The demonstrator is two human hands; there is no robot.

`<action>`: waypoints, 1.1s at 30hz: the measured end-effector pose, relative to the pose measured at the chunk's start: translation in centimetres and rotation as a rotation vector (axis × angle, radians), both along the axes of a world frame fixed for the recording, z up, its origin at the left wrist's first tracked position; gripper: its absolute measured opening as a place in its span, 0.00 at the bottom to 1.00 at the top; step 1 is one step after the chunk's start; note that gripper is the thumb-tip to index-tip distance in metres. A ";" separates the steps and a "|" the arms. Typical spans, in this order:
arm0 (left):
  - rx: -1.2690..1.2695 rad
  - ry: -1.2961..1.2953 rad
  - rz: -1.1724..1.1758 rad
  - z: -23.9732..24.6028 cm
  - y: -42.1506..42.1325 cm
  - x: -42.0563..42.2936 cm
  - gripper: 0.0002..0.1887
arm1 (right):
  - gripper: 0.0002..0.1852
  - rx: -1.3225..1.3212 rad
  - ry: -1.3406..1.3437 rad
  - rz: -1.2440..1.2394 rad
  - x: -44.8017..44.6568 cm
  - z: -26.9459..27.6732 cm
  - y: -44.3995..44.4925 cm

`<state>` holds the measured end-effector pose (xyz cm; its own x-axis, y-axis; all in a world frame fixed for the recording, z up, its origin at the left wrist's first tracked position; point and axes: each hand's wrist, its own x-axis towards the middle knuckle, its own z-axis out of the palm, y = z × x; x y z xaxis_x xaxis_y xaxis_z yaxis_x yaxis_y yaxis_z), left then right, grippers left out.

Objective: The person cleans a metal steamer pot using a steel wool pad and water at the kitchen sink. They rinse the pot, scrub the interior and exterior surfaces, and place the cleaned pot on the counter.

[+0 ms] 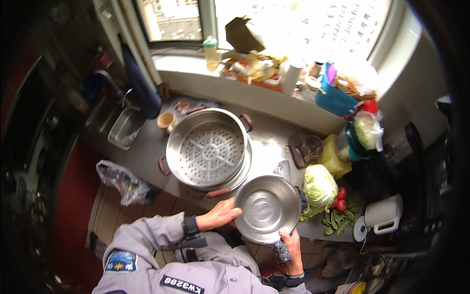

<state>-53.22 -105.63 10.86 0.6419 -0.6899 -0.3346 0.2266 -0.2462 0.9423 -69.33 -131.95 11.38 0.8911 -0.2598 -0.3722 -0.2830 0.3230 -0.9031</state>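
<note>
A stainless steel bowl (267, 208) is held over the counter's front edge, tilted so its inside shows. My left hand (220, 214) grips its left rim. On its lower right, my right hand (291, 242) has the thumb over the rim, with a steel wool scrubber (281, 251) against the palm side. Both hands' undersides are hidden. Behind the bowl to the left, a large steel steamer pot (170, 154) with a perforated bottom (211, 150) and reddish-brown handles stands on the counter.
Right of the bowl lie a cabbage (320, 187), tomatoes (341, 205), leafy greens (339, 219) and a white electric kettle (382, 213). A beige mug (167, 120) and a sink (126, 126) are at the left. A blue basket (336, 99) stands on the cluttered windowsill. A plastic bag (123, 182) hangs at the counter's front.
</note>
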 end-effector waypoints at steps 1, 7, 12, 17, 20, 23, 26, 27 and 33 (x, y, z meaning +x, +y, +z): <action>0.032 0.008 -0.010 -1.1 -0.5 0.2 0.27 | 0.24 -0.067 0.023 0.000 0.0 -0.4 -0.1; 0.120 0.159 -0.100 -2.7 -2.1 0.5 0.38 | 0.23 -0.134 0.130 -0.093 -0.2 -2.9 -1.2; 0.047 0.292 -0.188 1.9 3.0 0.3 0.34 | 0.18 -0.081 0.026 -0.184 -0.4 -4.2 -1.5; -0.116 0.182 0.237 7.2 14.5 2.8 0.16 | 0.16 -0.079 0.100 -0.244 0.4 -4.3 -0.3; -0.158 0.021 0.737 6.4 20.4 7.4 0.12 | 0.15 -0.055 0.116 -0.297 1.0 -4.6 1.3; -0.085 -0.042 0.832 2.8 24.5 12.8 0.12 | 0.15 -0.021 0.095 -0.334 1.3 -5.3 2.7; 0.006 -0.017 0.809 -2.0 26.1 17.5 0.13 | 0.14 -0.028 0.089 -0.352 1.2 -6.2 3.5; 0.050 -0.009 0.800 -3.3 26.2 19.3 0.13 | 0.19 -0.045 0.147 -0.368 1.1 -6.5 3.7; 0.040 0.127 0.801 -9.5 25.0 27.2 0.22 | 0.28 -0.081 0.167 -0.440 0.2 -7.2 5.9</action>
<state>-25.99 -80.61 1.36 0.8913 -0.0227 -0.4528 0.4530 0.0034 0.8915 -69.13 -126.02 4.21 0.6196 -0.6334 -0.4637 -0.2782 0.3751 -0.8842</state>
